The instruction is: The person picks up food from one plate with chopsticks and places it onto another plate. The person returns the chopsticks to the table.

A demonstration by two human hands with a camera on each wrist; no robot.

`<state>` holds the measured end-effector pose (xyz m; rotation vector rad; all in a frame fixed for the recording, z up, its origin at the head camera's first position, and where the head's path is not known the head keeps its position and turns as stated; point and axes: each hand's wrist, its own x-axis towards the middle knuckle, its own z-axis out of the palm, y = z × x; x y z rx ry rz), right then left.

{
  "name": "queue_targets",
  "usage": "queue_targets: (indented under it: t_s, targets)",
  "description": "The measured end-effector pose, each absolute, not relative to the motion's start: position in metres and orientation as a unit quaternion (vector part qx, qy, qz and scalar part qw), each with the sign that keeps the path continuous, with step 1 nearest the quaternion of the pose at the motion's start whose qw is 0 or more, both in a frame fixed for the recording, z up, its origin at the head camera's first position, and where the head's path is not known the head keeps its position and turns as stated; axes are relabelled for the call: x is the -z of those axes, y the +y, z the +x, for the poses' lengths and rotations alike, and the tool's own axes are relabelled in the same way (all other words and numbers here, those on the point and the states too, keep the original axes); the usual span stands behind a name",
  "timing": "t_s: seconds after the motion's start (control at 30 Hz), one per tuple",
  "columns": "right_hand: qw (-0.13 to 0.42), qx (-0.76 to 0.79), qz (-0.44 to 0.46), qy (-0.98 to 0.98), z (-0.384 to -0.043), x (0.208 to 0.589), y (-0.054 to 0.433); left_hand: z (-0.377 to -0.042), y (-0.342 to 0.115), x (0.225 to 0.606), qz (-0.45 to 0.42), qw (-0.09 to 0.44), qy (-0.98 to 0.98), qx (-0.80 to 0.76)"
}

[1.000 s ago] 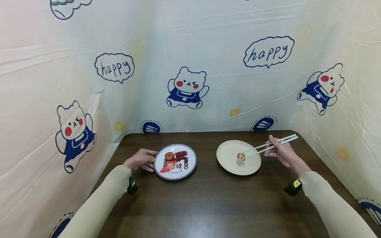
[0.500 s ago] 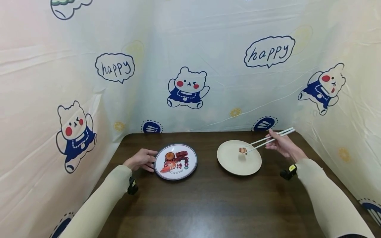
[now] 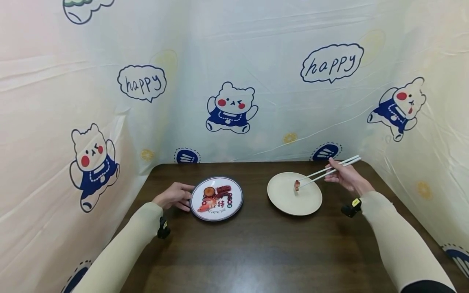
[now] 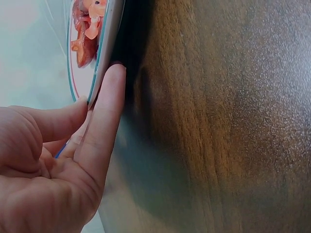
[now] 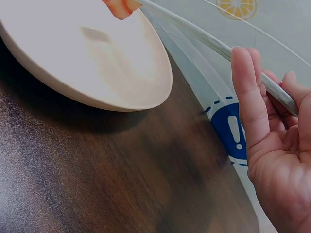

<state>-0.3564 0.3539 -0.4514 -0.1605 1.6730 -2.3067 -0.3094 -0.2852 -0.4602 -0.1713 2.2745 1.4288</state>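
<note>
My left hand (image 3: 176, 197) pinches the near-left rim of a blue-rimmed white plate (image 3: 216, 217), thumb on top and fingers beneath. On that plate lie a shrimp (image 3: 207, 203), a sausage-like piece (image 3: 223, 189) and a round brown piece (image 3: 209, 192), beside printed lettering. A pair of pale chopsticks (image 3: 329, 172) is held in my right hand (image 3: 348, 179), right of a plain beige plate (image 3: 293, 207). Between the chopstick tips is a small reddish-brown piece of food (image 3: 296, 185), raised above the beige plate, with its shadow below it.
Both plates stand on a dark brown wooden table (image 3: 234, 252), with a gap between them. Behind and beside it hangs a pale printed cloth (image 3: 271, 122). A small dark camera sits on each wrist.
The chopsticks have lifted the piece of food off the beige plate's surface, and it has turned between the tips. My right hand has shifted slightly left. My left hand stays put.
</note>
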Motion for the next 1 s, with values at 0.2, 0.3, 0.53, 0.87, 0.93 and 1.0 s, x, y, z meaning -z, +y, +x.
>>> queue_targets:
  t_s: [0.2,0.3,0.53,0.87,0.93,1.0]
  targets:
    - [0.138,0.809,-0.05,0.569,-0.354,0.453,0.353,-0.311,-0.286,0.461,-0.066,0.221,0.825,-0.515]
    - [0.138,0.815,-0.047,0.561,-0.353,0.453,0.353,-0.311,-0.286,0.461,-0.065,0.219,0.827,-0.514]
    - [0.141,0.822,-0.037,0.55,-0.351,0.451,0.352,-0.311,-0.287,0.463,-0.06,0.22,0.826,-0.515]
    - [0.145,0.825,-0.055,0.544,-0.357,0.453,0.345,-0.312,-0.289,0.463,-0.059,0.222,0.824,-0.518]
    - [0.146,0.826,-0.056,0.542,-0.359,0.453,0.343,-0.313,-0.288,0.464,-0.062,0.222,0.823,-0.519]
    - [0.146,0.825,-0.058,0.542,-0.36,0.453,0.341,-0.313,-0.288,0.464,-0.063,0.222,0.823,-0.518]
